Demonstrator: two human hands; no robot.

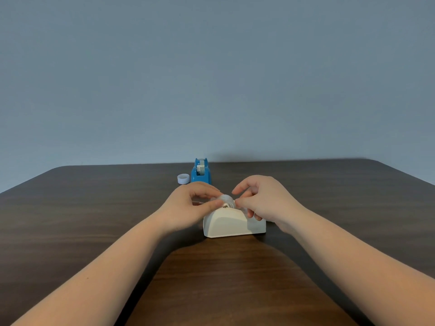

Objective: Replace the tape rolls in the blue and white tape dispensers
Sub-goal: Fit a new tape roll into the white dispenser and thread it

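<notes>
The white tape dispenser (231, 223) stands on the dark wooden table (94, 220) in front of me. A clear tape roll (226, 199) sits at its top opening, pinched from both sides. My left hand (188, 203) grips the roll's left side with thumb and fingers. My right hand (263, 200) holds its right side, and its lower fingers touch the dispenser's right end. Behind them stands the blue tape dispenser (200, 174) with a roll (200, 167) in it.
A small white empty tape core (183, 179) lies just left of the blue dispenser. The table's far edge runs right behind the blue dispenser, below a plain grey-blue wall.
</notes>
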